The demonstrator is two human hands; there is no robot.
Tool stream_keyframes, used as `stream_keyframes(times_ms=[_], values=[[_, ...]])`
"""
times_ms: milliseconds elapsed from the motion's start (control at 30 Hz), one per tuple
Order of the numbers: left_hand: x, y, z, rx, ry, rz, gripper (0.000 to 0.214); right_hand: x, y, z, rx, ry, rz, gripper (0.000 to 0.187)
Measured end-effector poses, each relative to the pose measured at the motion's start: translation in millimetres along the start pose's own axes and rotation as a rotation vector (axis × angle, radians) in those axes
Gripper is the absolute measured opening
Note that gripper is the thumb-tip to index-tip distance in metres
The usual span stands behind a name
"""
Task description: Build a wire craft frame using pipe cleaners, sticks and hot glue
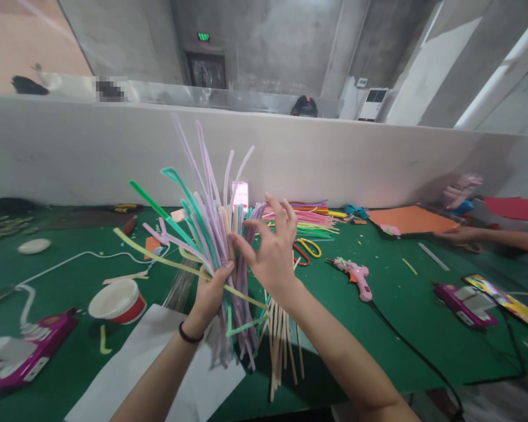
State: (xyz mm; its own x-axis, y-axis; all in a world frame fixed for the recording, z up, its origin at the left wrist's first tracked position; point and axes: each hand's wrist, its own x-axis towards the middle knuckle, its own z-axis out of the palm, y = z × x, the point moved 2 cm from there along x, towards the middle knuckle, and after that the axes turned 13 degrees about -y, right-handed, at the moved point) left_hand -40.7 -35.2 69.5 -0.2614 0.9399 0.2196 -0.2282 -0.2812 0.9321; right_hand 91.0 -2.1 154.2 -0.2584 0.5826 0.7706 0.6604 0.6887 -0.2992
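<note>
My left hand [213, 290] is closed around a thick upright bundle of fuzzy pipe cleaners [211, 234], mostly lilac with teal and green ones. A yellow pipe cleaner [162, 258] lies slantwise across the bundle under my left thumb. Against the bundle's right side, my right hand [273, 255] has its fingers spread, thumb and index fingertips at the stems. Whether those two fingertips grip a stem is hard to tell. The lower ends hang over a white paper sheet [145, 363]. Beside them, thin wooden sticks [284, 346] lie on the green table.
Right of my hands are scissors [310, 249], a pink glue gun [355, 278] with a black cord, and coloured pipe cleaners [308, 220]. Leftward stand a paper cup [117, 300] and purple power strip [35, 351]. Another person's hand [460, 235] touches an orange sheet [416, 220]. A white partition [334, 158] rises behind.
</note>
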Motion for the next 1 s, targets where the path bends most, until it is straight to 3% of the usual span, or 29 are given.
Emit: stream_keyframes(times_ms=[367, 567, 700, 1000], values=[[1.6, -4.2, -4.8, 0.016, 0.007, -0.012, 0.03, 0.6, -7.4, -2.8, 0.054, -0.057, 0.01, 0.025], [3.9, -1.2, -2.6, 0.088, 0.073, -0.006, 0.029, 2.6, -8.5, 3.3, 0.118, -0.114, 0.135, 0.028], [3.1, 1.0, -1.0, 0.113, 0.092, -0.021, 0.024, 5.7, -13.0, 6.9, 0.197, -0.153, 0.162, 0.02], [5.5, -11.8, -10.5, 0.077, 0.081, -0.056, 0.028, 16.0, -8.9, 11.1, 0.395, -0.293, 0.306, 0.017]])
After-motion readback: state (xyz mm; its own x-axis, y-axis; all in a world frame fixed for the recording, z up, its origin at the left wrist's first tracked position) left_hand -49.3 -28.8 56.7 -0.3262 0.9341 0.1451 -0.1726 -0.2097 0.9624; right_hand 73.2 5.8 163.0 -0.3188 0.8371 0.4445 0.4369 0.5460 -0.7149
